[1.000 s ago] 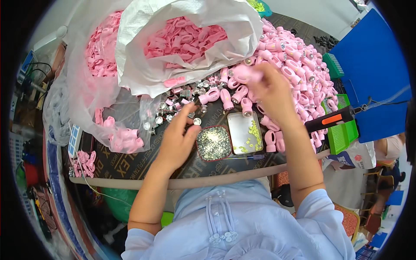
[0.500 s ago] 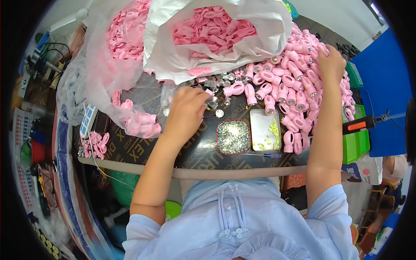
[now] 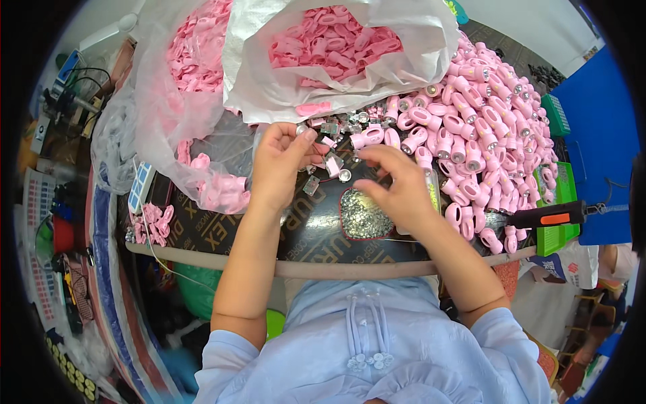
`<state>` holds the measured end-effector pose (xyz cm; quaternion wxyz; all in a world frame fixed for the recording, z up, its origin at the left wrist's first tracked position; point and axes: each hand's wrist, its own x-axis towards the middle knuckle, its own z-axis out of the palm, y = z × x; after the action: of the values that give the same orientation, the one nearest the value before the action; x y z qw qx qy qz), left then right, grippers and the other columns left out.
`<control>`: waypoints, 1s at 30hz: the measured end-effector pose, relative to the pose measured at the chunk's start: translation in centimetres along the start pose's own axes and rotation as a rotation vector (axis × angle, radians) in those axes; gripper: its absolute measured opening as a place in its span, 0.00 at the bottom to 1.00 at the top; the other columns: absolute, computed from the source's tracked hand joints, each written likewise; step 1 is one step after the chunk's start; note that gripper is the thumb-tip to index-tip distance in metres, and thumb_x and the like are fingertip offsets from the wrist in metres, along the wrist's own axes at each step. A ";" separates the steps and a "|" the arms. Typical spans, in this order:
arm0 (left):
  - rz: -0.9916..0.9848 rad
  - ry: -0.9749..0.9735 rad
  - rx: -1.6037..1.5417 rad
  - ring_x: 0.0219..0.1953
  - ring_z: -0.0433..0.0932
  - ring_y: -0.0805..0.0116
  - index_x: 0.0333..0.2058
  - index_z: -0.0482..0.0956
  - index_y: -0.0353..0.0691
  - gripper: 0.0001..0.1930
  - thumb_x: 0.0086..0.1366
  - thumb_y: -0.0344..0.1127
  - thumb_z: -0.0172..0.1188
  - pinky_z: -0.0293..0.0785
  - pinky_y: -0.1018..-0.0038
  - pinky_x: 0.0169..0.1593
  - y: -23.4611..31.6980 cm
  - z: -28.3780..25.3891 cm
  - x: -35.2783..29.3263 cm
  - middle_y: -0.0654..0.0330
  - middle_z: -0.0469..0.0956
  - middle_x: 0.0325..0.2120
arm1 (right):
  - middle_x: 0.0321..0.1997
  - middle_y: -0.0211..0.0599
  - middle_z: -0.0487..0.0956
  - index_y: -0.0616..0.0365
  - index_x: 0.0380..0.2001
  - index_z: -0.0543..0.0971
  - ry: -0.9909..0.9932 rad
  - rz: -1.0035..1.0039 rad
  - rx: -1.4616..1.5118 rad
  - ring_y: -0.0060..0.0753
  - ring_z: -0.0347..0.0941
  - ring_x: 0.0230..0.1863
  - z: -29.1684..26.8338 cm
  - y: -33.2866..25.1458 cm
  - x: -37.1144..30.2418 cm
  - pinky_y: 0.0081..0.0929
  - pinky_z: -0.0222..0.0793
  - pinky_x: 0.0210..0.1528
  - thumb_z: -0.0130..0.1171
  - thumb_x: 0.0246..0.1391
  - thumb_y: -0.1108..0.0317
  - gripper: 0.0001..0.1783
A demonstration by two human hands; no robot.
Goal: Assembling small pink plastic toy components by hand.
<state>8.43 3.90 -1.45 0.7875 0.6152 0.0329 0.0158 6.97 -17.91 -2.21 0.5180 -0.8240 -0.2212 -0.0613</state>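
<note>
Both hands [image 3: 282,161] [image 3: 397,185] hover over small pink part [image 3: 334,165].

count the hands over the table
2: the left hand over small silver parts beside the clear bag, the right hand above the heart-shaped dish.

Open sack of plastic casings [image 3: 336,47] at the tabletop's [image 3: 222,229] far edge, heap of casings [image 3: 484,128] to its right, heart-shaped tray of small parts [image 3: 363,215] near the front edge between both hands, screwdriver [image 3: 545,217] far right, loose casings [image 3: 151,222] far left.
</note>
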 end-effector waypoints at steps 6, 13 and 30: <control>-0.086 0.097 -0.319 0.37 0.83 0.60 0.40 0.68 0.36 0.08 0.69 0.31 0.59 0.81 0.69 0.41 -0.1 0.8 -2.2 0.53 0.78 0.37 | 0.46 0.41 0.77 0.64 0.51 0.73 -0.014 0.098 0.267 0.28 0.77 0.40 3.6 -1.5 -0.8 0.23 0.76 0.40 0.75 0.40 0.79 0.32; -0.031 0.176 -0.684 0.44 0.79 0.57 0.39 0.68 0.40 0.06 0.70 0.31 0.57 0.79 0.60 0.50 -2.3 1.5 -3.7 0.54 0.78 0.39 | 0.43 0.39 0.78 0.64 0.52 0.71 -0.071 0.529 0.944 0.27 0.78 0.43 5.7 -1.5 -1.7 0.24 0.77 0.42 0.62 0.56 0.79 0.20; -0.361 0.150 1.808 0.45 0.79 0.44 0.40 0.81 0.37 0.12 0.60 0.37 0.59 0.74 0.53 0.49 4.3 -18.4 2.0 0.43 0.81 0.37 | 0.39 0.36 0.80 0.62 0.42 0.76 -0.144 0.564 1.318 0.24 0.75 0.34 2.6 -0.5 -2.7 0.25 0.73 0.37 0.55 0.66 0.67 0.09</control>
<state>9.20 22.85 -1.77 -0.0055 0.9788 0.1790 -0.0990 4.01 -16.23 -3.92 0.8878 -0.3679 -0.0245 0.2755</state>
